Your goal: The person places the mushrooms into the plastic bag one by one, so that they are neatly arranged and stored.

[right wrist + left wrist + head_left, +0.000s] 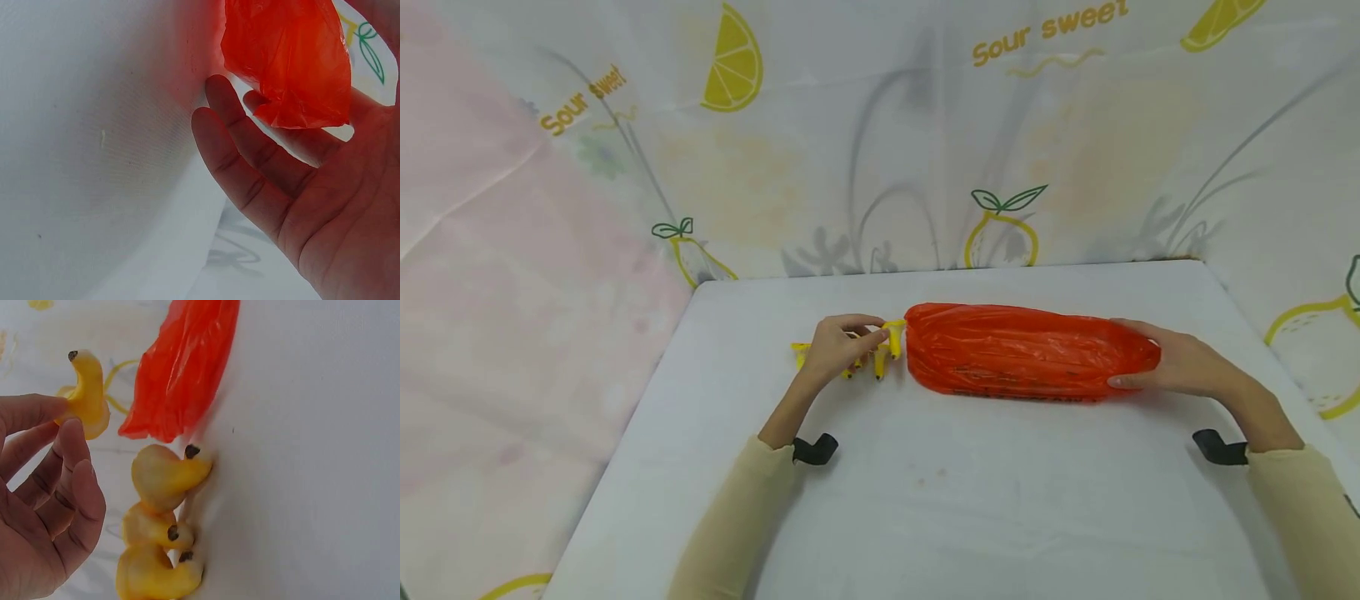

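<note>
White tabletop (1000,508): left hand (837,346) pinches curved yellow piece (91,403); right hand (1191,367), splayed, cups crinkled bag (1015,350).

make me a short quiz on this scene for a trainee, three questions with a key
1. Which hand pinches a yellow banana-shaped piece?
2. In the head view, where on the red bag is the right hand? A) middle B) left end C) right end
3. True or false: the pinched piece is inside the bag.

Key: 1. the left hand; 2. C; 3. false, it is outside.
</note>
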`<state>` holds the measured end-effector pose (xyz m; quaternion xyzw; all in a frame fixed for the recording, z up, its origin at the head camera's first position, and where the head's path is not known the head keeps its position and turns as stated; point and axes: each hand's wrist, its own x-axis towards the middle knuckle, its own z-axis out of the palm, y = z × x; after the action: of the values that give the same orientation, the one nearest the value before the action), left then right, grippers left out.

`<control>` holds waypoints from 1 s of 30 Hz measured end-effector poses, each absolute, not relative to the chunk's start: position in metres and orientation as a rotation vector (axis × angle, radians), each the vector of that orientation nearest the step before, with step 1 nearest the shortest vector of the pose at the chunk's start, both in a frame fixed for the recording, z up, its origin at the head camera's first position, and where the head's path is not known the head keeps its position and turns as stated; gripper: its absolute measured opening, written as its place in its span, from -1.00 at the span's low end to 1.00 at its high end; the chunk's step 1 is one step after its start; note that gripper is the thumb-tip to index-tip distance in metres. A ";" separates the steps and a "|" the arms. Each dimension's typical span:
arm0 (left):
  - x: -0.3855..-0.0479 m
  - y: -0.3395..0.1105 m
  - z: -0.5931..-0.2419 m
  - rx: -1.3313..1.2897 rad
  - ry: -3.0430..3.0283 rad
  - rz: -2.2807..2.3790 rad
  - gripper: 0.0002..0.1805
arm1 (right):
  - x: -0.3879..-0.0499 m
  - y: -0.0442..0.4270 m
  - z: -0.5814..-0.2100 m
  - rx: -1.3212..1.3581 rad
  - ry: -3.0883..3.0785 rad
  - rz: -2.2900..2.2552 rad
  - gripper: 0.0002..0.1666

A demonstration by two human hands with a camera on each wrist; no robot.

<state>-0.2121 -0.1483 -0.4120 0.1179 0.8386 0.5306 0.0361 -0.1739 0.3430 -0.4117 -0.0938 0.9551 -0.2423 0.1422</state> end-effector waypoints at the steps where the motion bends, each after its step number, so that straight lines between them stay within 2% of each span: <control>1: -0.213 -0.144 -0.413 0.366 2.564 1.630 -0.72 | -0.174 0.343 -0.412 -0.270 2.756 -0.698 0.21; 22: -0.219 -0.062 -0.418 0.599 2.478 1.661 -0.75 | -0.175 0.343 -0.413 -0.303 2.763 -0.694 0.18; 30: -0.221 -0.037 -0.416 0.610 2.411 1.714 -0.75 | -0.177 0.344 -0.412 -0.293 2.764 -0.683 0.18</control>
<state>-0.2207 -0.0370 -0.4160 0.2016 0.7968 0.5663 0.0606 -0.1774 0.3443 -0.4122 -0.1015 0.9563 -0.2363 0.1392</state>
